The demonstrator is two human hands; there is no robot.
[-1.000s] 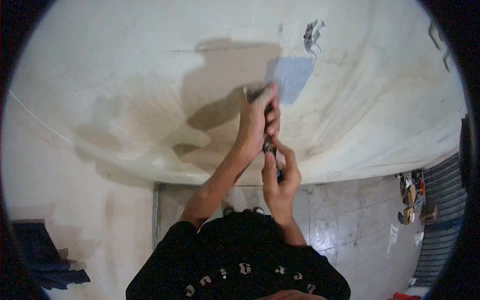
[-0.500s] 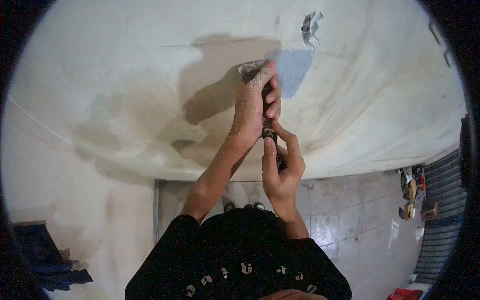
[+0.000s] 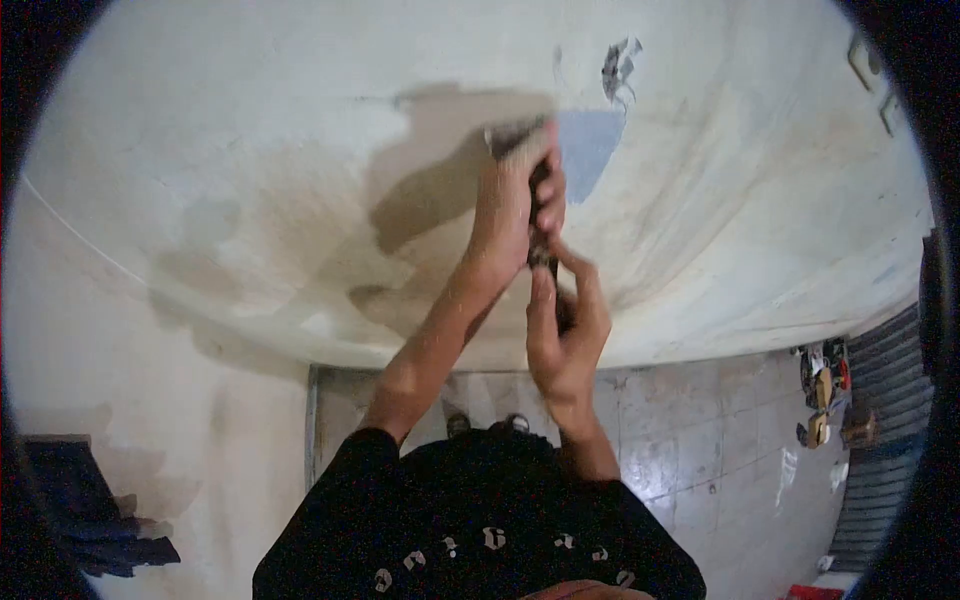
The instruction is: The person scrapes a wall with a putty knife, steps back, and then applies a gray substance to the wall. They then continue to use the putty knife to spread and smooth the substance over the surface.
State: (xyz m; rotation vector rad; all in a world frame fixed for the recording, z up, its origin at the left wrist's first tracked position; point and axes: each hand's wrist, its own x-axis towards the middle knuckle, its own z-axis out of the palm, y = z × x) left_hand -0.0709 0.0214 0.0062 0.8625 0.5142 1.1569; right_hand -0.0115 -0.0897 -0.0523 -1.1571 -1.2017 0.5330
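A scraper point(image 3: 518, 135) was held against the wall point(image 3: 250, 150), its blade laid nearly flat just beside a grey patch point(image 3: 590, 140). The left hand point(image 3: 510, 215) was clenched high on the tool, close to the blade, probably so that weight could be borne on the edge. The right hand point(image 3: 565, 330) was wrapped round the lower handle (mostly hidden), seemingly to steady it. A tiled floor point(image 3: 680, 440) was seen below.

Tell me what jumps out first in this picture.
Mid-frame, the left hand grips a tool high against the pale wall, and the right hand clasps its lower end. Just right of the tool's tip sits a grey patch, with a dark mark above it.
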